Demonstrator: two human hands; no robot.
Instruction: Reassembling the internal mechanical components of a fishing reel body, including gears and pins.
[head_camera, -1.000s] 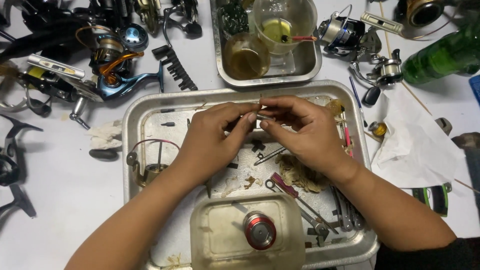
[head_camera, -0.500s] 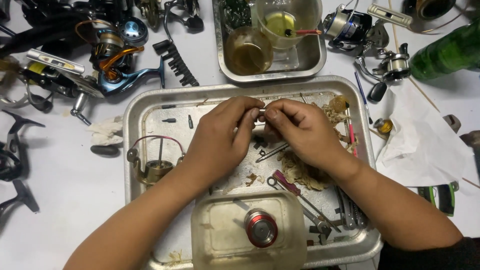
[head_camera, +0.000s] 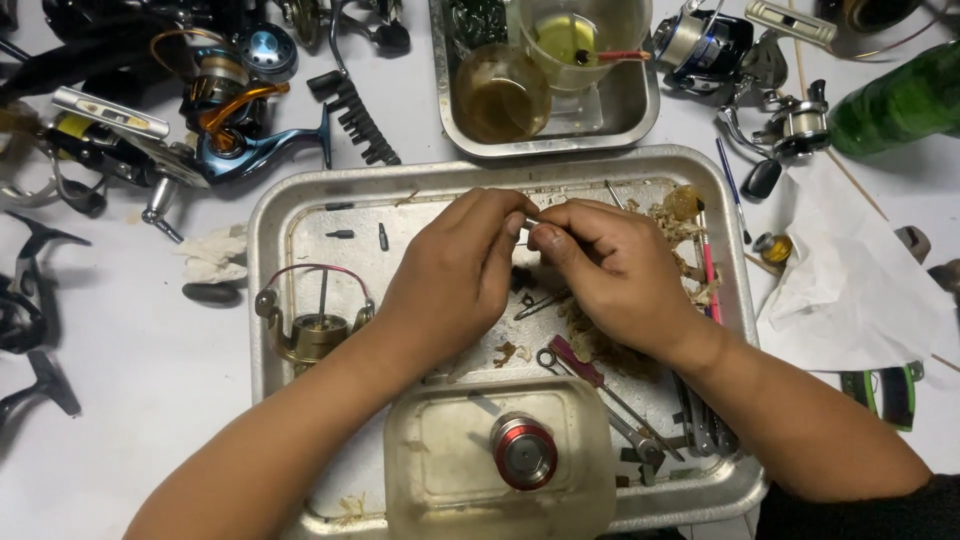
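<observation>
Over a steel tray, my left hand and my right hand meet fingertip to fingertip. Both pinch a small metal part between them; most of it is hidden by the fingers. Below the hands lie tweezers, a dirty wad of tissue and small hand tools. A reel body with a red bail wire sits at the tray's left. A red spool lies in a clear plastic tub at the tray's front.
A second steel tray at the back holds two cups of yellowish liquid. Several fishing reels and handles crowd the left and back right. A green bottle and white paper lie at the right.
Both hands stay together over the tray's middle, with only slight finger shifts around the small part. Nothing else on the table has moved.
</observation>
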